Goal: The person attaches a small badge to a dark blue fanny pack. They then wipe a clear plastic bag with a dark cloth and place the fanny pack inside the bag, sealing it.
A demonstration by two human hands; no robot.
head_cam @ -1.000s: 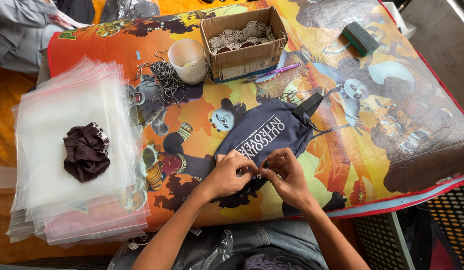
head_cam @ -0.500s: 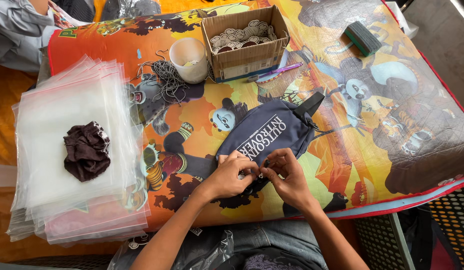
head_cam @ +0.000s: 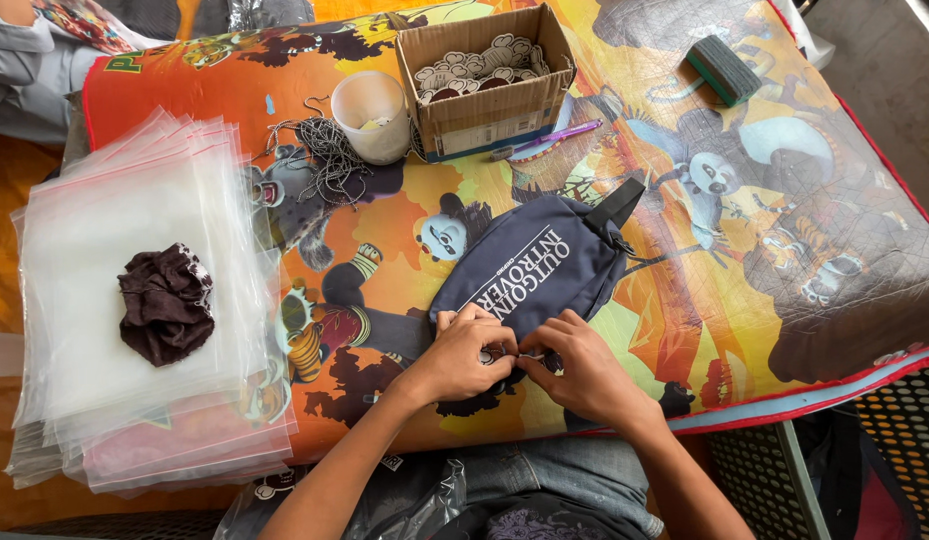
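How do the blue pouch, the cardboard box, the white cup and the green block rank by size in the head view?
1. blue pouch
2. cardboard box, somewhat smaller
3. white cup
4. green block, close to the cup; unsure

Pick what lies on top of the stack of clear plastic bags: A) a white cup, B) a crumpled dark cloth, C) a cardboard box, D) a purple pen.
B: a crumpled dark cloth sits on the stack of clear plastic bags, away from both hands at the navy pouch.
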